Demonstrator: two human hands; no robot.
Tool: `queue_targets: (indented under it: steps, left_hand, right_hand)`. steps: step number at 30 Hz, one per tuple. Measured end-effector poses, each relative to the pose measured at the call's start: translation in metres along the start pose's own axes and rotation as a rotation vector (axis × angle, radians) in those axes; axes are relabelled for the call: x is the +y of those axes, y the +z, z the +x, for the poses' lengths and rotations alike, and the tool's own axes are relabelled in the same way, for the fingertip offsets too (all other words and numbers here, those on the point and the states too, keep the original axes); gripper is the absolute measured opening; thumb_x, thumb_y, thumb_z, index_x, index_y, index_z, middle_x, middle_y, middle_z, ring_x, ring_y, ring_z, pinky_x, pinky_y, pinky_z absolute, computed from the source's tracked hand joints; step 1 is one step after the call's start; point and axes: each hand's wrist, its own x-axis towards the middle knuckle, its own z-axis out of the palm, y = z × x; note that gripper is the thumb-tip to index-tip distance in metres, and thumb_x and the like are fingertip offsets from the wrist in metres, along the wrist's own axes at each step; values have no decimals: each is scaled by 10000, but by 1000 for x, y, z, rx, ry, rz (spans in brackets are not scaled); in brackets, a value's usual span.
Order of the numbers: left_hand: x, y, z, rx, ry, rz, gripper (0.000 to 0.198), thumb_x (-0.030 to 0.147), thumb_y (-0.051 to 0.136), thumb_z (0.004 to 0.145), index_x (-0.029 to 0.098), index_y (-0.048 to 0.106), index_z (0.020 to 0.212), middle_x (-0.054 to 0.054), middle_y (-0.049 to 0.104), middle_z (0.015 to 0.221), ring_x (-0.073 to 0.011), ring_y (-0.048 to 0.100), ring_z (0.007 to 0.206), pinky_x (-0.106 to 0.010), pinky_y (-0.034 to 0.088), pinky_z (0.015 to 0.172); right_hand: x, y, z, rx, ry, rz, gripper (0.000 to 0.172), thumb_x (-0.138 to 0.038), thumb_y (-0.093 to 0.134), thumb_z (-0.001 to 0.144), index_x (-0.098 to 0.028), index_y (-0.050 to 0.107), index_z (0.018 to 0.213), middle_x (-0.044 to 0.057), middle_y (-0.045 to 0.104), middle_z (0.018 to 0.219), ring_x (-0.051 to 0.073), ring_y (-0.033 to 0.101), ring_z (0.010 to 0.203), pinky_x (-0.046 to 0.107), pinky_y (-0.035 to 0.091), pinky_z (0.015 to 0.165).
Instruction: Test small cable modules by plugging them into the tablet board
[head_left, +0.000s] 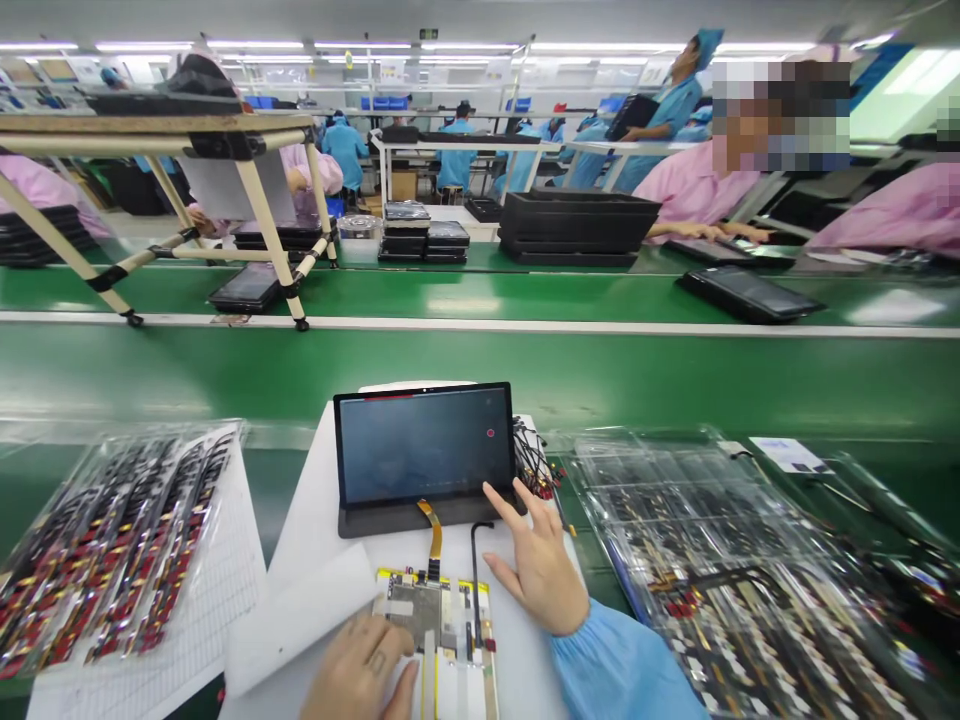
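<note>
Our left hand (356, 672) lay curled over the lower left edge of a bare circuit board (420, 610), its fingers against the board; whether they clamped it, we could not tell. Our right hand (538, 562) was open, fingers spread apart and holding nothing, the index fingertip (491, 490) at the lower right edge of a glossy tablet (424, 445). Its gathered blue sleeve (619, 665) looked soft and puffy.

The board, yellow-edged and patched with metal and pale tape, lay flat on a white mat (525, 680). An amber flex ribbon (430, 530) ran from it up to the tablet, which leaned in a dark case. A thin black cable (474, 575) curved just beside the ribbon. A smooth white sheet (296, 620) touched the board's left side. Crinkled clear bags of striped flex cables (120, 545) lay to our left, a clear ribbed tray (750, 560) to our right, and a green conveyor bench (480, 370) stretched beyond.
</note>
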Motion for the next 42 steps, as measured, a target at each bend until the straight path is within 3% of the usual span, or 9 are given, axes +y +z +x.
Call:
queue_targets:
  steps: [9,16,20,24,33,42]
  left_hand:
    - [8,22,5,-149,-104,22,155,104,393,815,221,414,715,29,552,611,-150,567,535,-281,512,567]
    - [9,24,2,-135,-94,-19,148,92,408,813,221,426,742,30,561,624,-149,561,537,-273,497,561]
    - [13,19,7,-112,-113,-30,156,91,390,818,220,426,738,26,563,623,-153,568,542,-268,487,536]
    - [17,18,13,-174,-152,-23,145,105,401,817,222,442,742,19,579,647,-161,584,565,-267,481,525]
    - [24,21,25,-172,-167,70,206,92,336,811,214,432,676,3,577,604,-176,575,532,-286,455,503]
    - [32,28,28,-228,-205,86,166,73,419,735,215,439,651,13,562,614,-178,561,549,-290,429,517]
  right_hand:
    - [-2,5,2,-24,-35,-1,526,-356,244,973,-60,159,1399,111,522,1206,272,312,1236,408,337,894]
    - [-4,1,12,4,-8,9,521,-331,225,977,-59,103,1404,115,460,1283,256,125,1328,422,313,932]
    - [-4,-2,9,45,-17,50,521,-289,276,967,-55,109,1402,107,529,1204,253,208,1300,411,321,914]
    - [-4,3,4,-5,-29,42,505,-290,287,962,-38,176,1386,111,532,1200,282,284,1251,420,317,908]
    - [-9,3,7,-24,-27,82,512,-310,280,960,-75,157,1398,86,532,1212,279,315,1236,426,307,913]
    - [-9,-6,6,67,60,216,301,-232,349,939,-153,393,1226,96,564,1153,265,406,1178,435,364,895]
